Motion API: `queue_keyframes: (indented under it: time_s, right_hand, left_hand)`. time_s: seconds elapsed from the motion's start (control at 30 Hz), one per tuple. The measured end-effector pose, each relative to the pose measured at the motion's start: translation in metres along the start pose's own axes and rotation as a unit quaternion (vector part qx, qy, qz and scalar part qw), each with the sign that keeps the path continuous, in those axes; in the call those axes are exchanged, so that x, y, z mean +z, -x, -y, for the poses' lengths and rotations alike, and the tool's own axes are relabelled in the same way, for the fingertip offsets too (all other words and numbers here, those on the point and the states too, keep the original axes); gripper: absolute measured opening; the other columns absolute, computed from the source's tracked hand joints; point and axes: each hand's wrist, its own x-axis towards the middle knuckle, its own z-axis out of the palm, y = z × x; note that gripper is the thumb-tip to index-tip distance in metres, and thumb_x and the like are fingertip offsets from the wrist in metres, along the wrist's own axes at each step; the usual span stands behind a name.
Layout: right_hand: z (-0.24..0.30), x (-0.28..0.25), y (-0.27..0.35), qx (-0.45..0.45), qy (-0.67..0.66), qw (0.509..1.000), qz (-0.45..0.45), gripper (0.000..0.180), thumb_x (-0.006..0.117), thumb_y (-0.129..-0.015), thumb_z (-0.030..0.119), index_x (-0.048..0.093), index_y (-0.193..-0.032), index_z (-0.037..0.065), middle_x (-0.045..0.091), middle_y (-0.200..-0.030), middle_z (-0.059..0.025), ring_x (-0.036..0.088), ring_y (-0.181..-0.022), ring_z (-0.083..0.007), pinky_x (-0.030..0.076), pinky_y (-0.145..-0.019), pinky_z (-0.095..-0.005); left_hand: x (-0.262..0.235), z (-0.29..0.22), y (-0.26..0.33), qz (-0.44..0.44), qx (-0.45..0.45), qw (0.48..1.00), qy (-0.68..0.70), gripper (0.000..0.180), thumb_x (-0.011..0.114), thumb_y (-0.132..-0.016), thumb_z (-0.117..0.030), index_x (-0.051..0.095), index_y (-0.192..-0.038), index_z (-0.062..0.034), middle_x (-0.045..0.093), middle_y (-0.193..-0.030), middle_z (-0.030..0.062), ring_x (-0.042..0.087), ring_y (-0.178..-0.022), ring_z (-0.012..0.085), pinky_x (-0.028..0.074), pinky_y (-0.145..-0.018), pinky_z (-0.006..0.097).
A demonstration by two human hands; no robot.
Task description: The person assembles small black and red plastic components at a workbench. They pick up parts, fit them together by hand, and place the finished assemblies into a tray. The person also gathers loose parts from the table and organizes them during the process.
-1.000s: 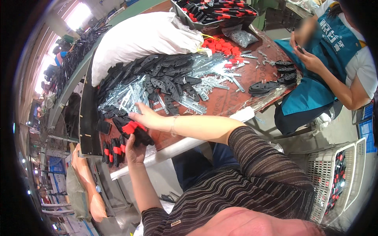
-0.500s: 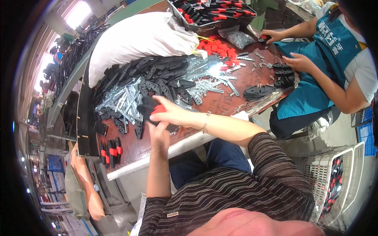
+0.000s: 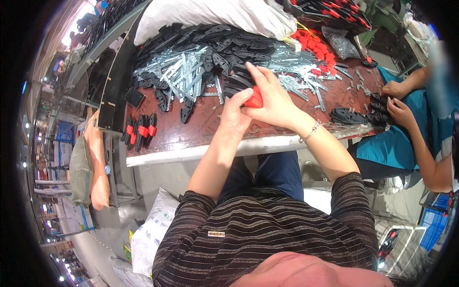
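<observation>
Over the near part of the table, my left hand (image 3: 235,114) and my right hand (image 3: 273,99) meet around a small bundle of black plastic parts (image 3: 237,82). A red plastic piece (image 3: 256,98) shows between my palms, against the black parts. My left thumb presses toward the red piece, and my left fingers are partly hidden beneath. The right index finger reaches along the far side of the black parts. Just beyond lie a heap of long black plastic parts (image 3: 222,43) and loose metal strips (image 3: 179,71).
Finished-looking black pieces with red ends (image 3: 142,129) stand at the table's left corner. A white sack (image 3: 220,16) rests behind the heap, with red pieces (image 3: 315,45) and a clear bag (image 3: 340,42) to its right. A co-worker's hands (image 3: 399,100) are by black parts at right.
The view has shifted, so the table sits higher and further right. My hands remain together on the black parts and red piece. The co-worker's hands have come closer together.
</observation>
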Motion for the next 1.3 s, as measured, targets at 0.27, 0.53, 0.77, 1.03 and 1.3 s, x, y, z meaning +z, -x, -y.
queue_keyframes:
  time_s: [0.27, 0.53, 0.77, 1.03, 1.3]
  right_hand:
    - [-0.013, -0.002, 0.001, 0.001, 0.07, 0.997, 0.041, 0.097, 0.071, -0.066, 0.033, 0.022, -0.145, 0.008, 0.03, -0.137, -0.0322, 0.034, -0.124, -0.0498, 0.035, -0.103, -0.0505]
    - [-0.016, -0.023, -0.019, 0.035, 0.001, 0.998, 0.053, 0.085, 0.07, -0.065, 0.025, 0.032, -0.14, 0.01, 0.046, -0.12, -0.0191, 0.051, -0.11, -0.0385, 0.046, -0.09, -0.0447]
    - [-0.083, -0.128, -0.099, -0.102, 0.362, 0.922, -0.087, 0.09, 0.073, -0.064, 0.025, 0.03, -0.141, 0.009, 0.048, -0.12, -0.0169, 0.051, -0.11, -0.0339, 0.047, -0.087, -0.0438]
    - [-0.144, -0.207, -0.188, -0.087, 0.595, 0.799, -0.009, 0.096, 0.077, -0.064, 0.017, 0.025, -0.145, 0.012, 0.042, -0.132, -0.0085, 0.049, -0.114, -0.0274, 0.045, -0.091, -0.0401]
    - [-0.186, -0.203, -0.229, -0.118, 0.647, 0.732, 0.176, 0.088, 0.074, -0.059, 0.005, 0.037, -0.139, 0.01, 0.05, -0.122, -0.0066, 0.049, -0.111, -0.0243, 0.042, -0.093, -0.0351]
  left_hand:
    - [-0.003, 0.014, -0.011, -0.022, 0.013, 0.999, -0.033, 0.053, 0.061, -0.079, -0.004, 0.042, -0.128, -0.0078, 0.053, -0.116, 0.0059, 0.053, -0.11, 0.018, 0.045, -0.095, 0.033]
    - [0.004, 0.011, -0.025, 0.065, 0.047, 0.997, 0.001, 0.078, 0.07, -0.083, -0.016, 0.021, -0.144, -0.0092, 0.038, -0.137, 0.0093, 0.038, -0.128, 0.0227, 0.033, -0.108, 0.039]
    - [-0.046, -0.047, 0.016, -0.08, 0.289, 0.717, -0.63, 0.078, 0.066, -0.076, 0.0, 0.025, -0.141, -0.0009, 0.028, -0.144, 0.0148, 0.03, -0.134, 0.0271, 0.022, -0.112, 0.041]
    - [-0.087, -0.045, 0.08, -0.048, 0.276, 0.525, -0.804, 0.051, 0.07, -0.069, -0.005, 0.054, -0.117, -0.0021, 0.052, -0.123, 0.0161, 0.044, -0.119, 0.0377, 0.033, -0.102, 0.047]
    - [-0.088, -0.047, 0.075, -0.066, 0.244, 0.536, -0.805, 0.04, 0.069, -0.069, -0.006, 0.059, -0.107, -0.0048, 0.054, -0.119, 0.0148, 0.047, -0.116, 0.0381, 0.034, -0.101, 0.049]
